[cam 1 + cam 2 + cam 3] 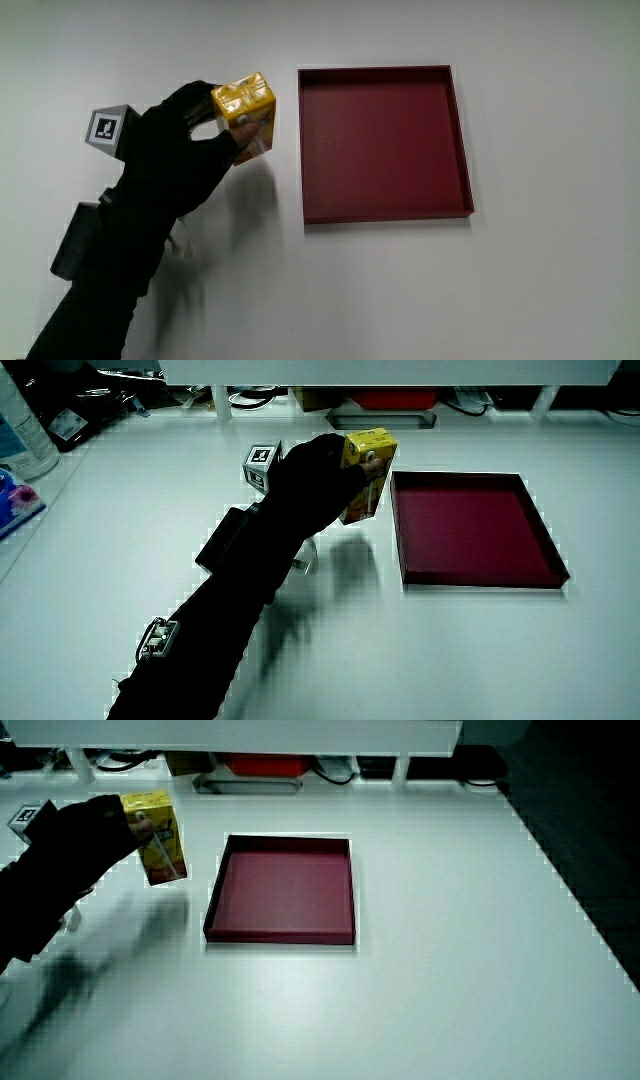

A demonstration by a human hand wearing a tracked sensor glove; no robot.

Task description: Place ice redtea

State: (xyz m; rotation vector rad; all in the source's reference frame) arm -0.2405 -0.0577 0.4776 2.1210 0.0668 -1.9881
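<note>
carton [246, 116]: yellow ice tea box, held up off the table just beside the red tray [462, 150]
hand [180, 150]: fingers wrapped round the carton
risk: could clip the tray's near wall and tip
cause: coming in too low

Bare table [400, 290] between hand [185, 150] with carton [248, 112] and red tray [385, 143]; only low tray rim in way
</note>
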